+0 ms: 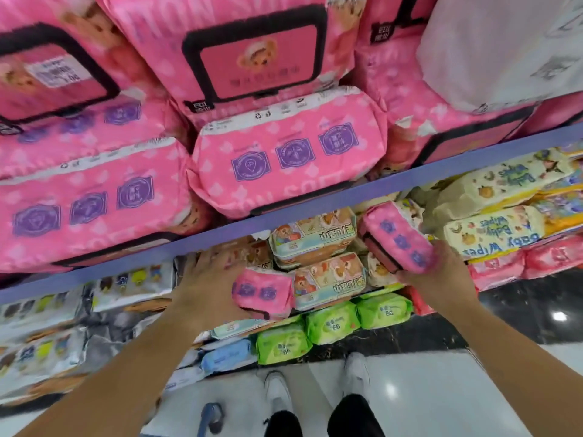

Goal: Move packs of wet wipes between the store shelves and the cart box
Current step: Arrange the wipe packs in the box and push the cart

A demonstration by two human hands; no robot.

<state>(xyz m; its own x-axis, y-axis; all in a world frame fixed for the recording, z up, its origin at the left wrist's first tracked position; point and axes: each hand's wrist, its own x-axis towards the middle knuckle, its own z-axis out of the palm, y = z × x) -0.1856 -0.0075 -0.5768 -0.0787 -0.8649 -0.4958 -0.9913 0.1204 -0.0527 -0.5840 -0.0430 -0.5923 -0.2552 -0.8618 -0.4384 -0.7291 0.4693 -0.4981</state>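
below the blue shelf edge [315,209], left hand [205,288] grips one pink pack [263,291], long axis seemingly along that edge; right hand [441,275] grips a second pink pack [397,238], slanting down-right.

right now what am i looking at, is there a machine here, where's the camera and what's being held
There is no machine: these are a person's two bare arms. The one camera sits on the person's head, looking forward and down, so their white shoes show at the bottom. In front stand store shelves: large pink packs above the blue shelf edge, smaller packs below it, green packs lowest. The left hand grips a small pink pack; the right hand grips a second pink pack, tilted, in front of the lower shelf.
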